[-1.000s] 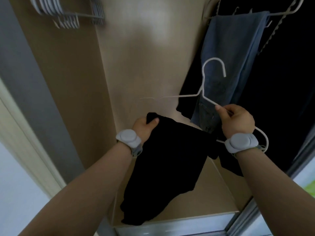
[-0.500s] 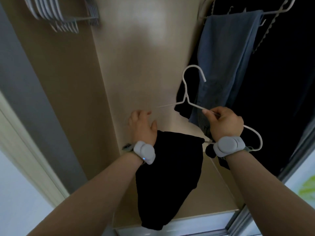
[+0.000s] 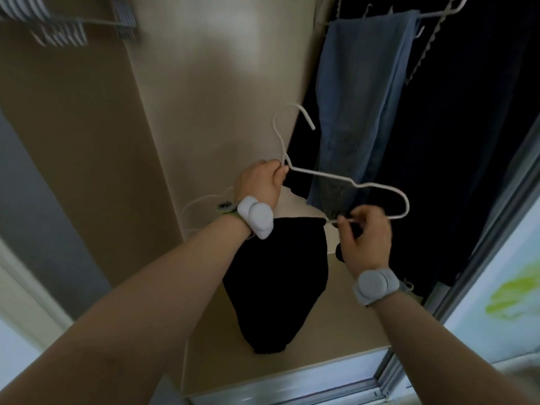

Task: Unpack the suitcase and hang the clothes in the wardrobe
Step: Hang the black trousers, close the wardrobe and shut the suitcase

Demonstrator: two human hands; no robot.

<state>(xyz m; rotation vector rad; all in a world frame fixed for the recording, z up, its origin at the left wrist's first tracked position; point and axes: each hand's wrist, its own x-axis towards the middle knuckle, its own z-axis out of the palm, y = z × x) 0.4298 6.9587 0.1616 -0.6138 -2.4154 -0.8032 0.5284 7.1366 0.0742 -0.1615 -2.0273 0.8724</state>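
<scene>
Wardrobe (image 3: 204, 97) interior stands open ahead, blue trousers (image 3: 359, 97) hanging at its right. A black garment (image 3: 277, 287) droops between the forearms, its top at the lower bar of a white hanger (image 3: 321, 175). The left hand (image 3: 260, 185) clasps the hanger's neck; the right hand (image 3: 366, 241) pinches its lower bar.

**Materials and finishes**

The white hanger (image 3: 321, 174) is seen as thin wire with a smooth, coated finish. The black garment (image 3: 280, 287) is rendered as matt cloth, the blue jeans (image 3: 365, 97) as faded denim. A smooth, faintly glossy laminate is shown on the wardrobe wall (image 3: 204, 97). The wristbands (image 3: 375, 287) look like matt grey plastic.
</scene>
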